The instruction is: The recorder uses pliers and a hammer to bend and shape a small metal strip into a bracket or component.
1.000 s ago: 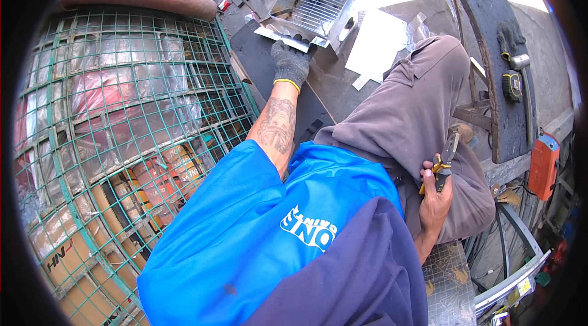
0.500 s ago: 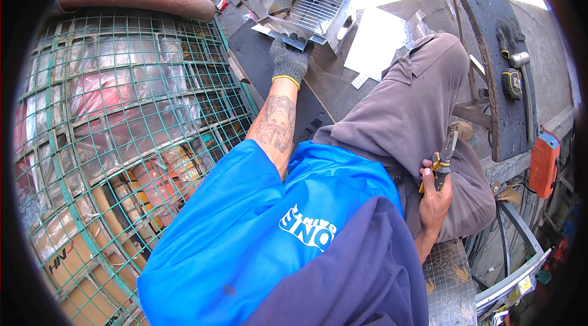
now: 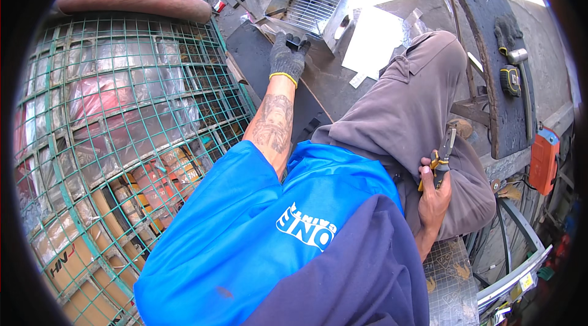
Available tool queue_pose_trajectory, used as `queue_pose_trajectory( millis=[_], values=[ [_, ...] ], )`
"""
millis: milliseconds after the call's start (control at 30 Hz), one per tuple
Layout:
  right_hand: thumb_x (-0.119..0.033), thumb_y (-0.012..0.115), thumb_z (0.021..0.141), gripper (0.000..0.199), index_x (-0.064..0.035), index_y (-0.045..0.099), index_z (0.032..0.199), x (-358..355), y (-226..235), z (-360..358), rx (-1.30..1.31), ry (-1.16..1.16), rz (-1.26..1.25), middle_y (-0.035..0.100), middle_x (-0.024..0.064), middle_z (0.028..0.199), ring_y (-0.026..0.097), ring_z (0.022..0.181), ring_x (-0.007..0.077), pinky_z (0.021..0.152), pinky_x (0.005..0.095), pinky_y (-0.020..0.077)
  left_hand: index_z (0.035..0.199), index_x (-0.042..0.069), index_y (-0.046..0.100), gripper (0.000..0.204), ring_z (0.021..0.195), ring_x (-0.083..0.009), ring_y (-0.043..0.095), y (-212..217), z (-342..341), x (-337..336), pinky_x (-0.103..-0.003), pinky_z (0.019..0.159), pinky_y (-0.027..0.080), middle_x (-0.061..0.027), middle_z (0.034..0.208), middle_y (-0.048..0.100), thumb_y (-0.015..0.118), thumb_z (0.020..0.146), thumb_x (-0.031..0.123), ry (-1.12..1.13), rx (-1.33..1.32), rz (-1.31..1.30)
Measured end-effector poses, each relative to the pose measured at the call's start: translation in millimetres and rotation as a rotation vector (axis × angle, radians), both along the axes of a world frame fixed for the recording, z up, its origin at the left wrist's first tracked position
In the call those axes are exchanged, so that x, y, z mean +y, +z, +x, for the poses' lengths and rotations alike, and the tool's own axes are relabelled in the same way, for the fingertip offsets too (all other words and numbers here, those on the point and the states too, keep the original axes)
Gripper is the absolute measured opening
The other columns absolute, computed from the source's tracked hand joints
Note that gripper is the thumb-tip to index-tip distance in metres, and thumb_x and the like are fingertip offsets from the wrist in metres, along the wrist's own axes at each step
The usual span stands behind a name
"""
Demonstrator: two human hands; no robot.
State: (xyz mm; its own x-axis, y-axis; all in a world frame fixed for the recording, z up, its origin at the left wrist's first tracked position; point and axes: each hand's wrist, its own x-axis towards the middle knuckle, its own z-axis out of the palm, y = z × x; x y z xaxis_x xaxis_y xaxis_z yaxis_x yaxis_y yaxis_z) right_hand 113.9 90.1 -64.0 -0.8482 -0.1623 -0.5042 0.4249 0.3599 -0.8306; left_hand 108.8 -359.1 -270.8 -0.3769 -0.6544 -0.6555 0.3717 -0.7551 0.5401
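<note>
My left hand (image 3: 288, 56), in a grey knit glove with a yellow cuff, has its fingers curled around a small dark piece (image 3: 293, 46) whose kind I cannot make out. Just beyond those fingers stands an open sheet-metal box (image 3: 335, 21) with a slatted grate (image 3: 309, 8) inside and a round hole in its side. Bare and resting by my bent leg, my right hand (image 3: 433, 200) grips a pair of pliers (image 3: 443, 157) with yellow and black handles. The jaws point up, away from me.
White sheets (image 3: 372, 38) lie right of the box. A dark board (image 3: 251, 50) runs under my left forearm. On the left is a green wire cage (image 3: 116, 124) with cartons inside. A hammer (image 3: 519, 56) and tape measure (image 3: 510, 81) rest on the black bench at right.
My left hand has drawn slightly back from the box. The flat shiny metal strip at its fingers no longer shows; a small dark piece does. My right hand stays still with the pliers.
</note>
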Motion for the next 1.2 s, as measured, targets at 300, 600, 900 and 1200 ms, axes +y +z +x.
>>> queue_pose_trajectory(
  millis=[300,600,900,1200],
  values=[
    [-0.008,0.061,0.103,0.039,0.0036,0.055,0.139,3,0,2,-0.015,-0.041,0.013,0.069,0.009,0.117,0.062,0.112,0.0137,0.099,0.0282,0.048,0.117,0.001,0.057,0.03,0.11,-0.0316,0.059,-37,-21,6,-0.055,0.096,0.053,-0.0147,0.115,0.061,0.057,0.102,0.027,-0.194,-0.448,-0.549],
    [-0.009,0.061,0.102,0.038,0.0028,0.056,0.138,-4,1,1,0.007,0.009,0.003,0.07,0.0086,0.115,0.062,0.107,0.0117,0.095,0.0263,0.0491,0.126,-0.003,0.054,0.058,0.12,-0.0342,0.055,-65,9,-30,-0.035,0.106,0.044,-0.0212,0.134,0.056,0.084,0.081,0.021,-0.278,-0.929,-1.1],
    [-0.009,0.062,0.102,0.039,0.003,0.056,0.138,-6,6,0,-0.013,-0.009,-0.003,0.07,0.0092,0.114,0.062,0.102,0.01,0.092,0.0259,0.0501,0.135,0.014,0.048,0.036,0.103,-0.0306,0.06,17,-12,4,-0.053,0.074,0.057,-0.0108,0.12,0.056,0.046,0.102,0.027,0.083,-0.266,-0.288],
    [-0.01,0.06,0.102,0.048,0.0025,0.049,0.146,4,21,-3,-0.043,-0.159,-0.192,0.067,0.0114,0.119,0.064,0.101,0.0168,0.091,0.0302,0.0517,0.119,0.006,0.052,0.029,0.077,-0.0231,0.069,143,-15,61,-0.039,0.067,0.062,-0.0119,0.093,0.063,0.059,0.101,0.028,-0.68,0.074,-0.4]
  ],
)
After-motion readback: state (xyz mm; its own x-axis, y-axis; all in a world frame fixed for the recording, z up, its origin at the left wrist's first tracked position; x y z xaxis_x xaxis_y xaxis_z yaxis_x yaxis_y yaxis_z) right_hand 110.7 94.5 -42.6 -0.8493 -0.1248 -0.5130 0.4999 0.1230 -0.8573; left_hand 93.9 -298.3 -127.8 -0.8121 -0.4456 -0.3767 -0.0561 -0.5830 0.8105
